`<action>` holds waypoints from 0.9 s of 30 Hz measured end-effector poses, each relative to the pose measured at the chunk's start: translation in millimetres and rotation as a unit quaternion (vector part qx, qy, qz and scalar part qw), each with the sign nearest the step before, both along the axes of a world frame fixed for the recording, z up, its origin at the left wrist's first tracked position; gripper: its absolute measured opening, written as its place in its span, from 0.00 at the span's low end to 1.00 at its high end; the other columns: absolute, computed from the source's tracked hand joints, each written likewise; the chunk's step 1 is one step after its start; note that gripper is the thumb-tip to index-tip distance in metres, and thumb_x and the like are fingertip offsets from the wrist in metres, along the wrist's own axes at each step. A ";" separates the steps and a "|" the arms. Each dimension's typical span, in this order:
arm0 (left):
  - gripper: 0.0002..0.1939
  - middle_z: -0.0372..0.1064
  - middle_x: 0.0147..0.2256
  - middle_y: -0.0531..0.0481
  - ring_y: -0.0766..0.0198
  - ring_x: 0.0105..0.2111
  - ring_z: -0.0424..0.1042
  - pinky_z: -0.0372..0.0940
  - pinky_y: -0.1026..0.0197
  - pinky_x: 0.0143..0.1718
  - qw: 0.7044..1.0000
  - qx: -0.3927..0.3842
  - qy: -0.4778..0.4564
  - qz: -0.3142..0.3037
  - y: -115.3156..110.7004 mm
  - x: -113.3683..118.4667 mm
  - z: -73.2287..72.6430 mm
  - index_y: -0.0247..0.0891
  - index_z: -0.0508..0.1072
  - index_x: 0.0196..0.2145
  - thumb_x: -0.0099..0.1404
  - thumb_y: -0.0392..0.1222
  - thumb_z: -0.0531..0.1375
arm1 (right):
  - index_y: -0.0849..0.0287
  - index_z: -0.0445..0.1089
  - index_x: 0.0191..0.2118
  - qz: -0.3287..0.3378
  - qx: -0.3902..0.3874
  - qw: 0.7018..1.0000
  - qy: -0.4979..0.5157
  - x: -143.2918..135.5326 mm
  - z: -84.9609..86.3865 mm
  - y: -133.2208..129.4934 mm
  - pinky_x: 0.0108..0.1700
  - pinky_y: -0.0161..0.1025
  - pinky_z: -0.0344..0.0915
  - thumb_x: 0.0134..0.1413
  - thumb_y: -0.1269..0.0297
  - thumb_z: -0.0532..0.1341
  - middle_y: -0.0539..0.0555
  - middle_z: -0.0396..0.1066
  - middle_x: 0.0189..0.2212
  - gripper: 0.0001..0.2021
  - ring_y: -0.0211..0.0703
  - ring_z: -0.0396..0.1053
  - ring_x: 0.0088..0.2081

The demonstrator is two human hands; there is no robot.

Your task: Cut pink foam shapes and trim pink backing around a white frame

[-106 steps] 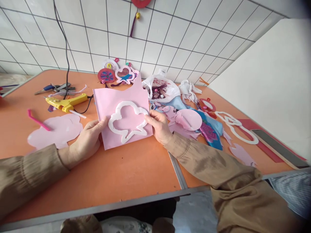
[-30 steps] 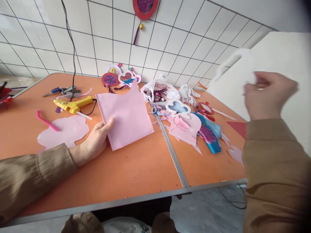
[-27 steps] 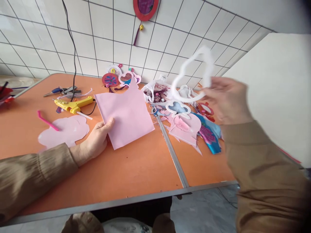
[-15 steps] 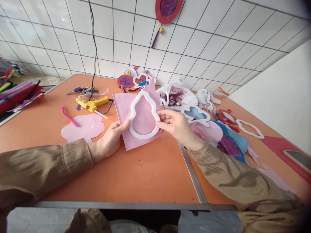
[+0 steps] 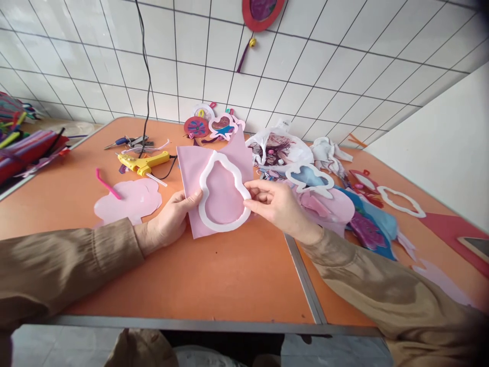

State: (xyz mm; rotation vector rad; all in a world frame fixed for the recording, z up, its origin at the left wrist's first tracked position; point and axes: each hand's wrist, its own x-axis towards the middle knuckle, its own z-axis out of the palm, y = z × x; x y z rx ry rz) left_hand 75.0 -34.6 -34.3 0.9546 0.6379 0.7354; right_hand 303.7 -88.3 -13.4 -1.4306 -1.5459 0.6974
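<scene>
White tiles (image 5: 198, 66) rise behind the orange table (image 5: 237, 280) on my feed, and I take the pink sheet (image 5: 187, 173), held tilted over that table, as my landmark. Against its front face lies a white gourd-shaped frame (image 5: 225, 227), narrow end up. With the left hand (image 5: 170, 221) I clasp the sheet's left edge, thumb on its face beside the frame. With the right hand (image 5: 280, 209) I pinch the frame's right side between thumb and fingers; whether they grip the sheet too, I can't tell. Left of the sheet I see a yellow glue gun (image 5: 143, 164) and pale pink cutouts (image 5: 130, 201); to its right, a cloud-shaped white frame (image 5: 324, 192); behind it, round ornaments (image 5: 196, 126).
</scene>
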 end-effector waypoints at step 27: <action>0.18 0.82 0.43 0.37 0.41 0.43 0.81 0.76 0.45 0.46 1.000 -0.019 -0.004 0.014 0.8 0.6 -1.4 0.32 0.80 0.43 0.61 0.48 0.69 | 0.50 0.79 0.29 0.019 -0.057 0.969 0.240 4.4 -13.2 12.4 0.35 0.53 0.74 0.36 0.37 0.73 0.55 0.80 0.30 0.22 0.57 0.79 0.38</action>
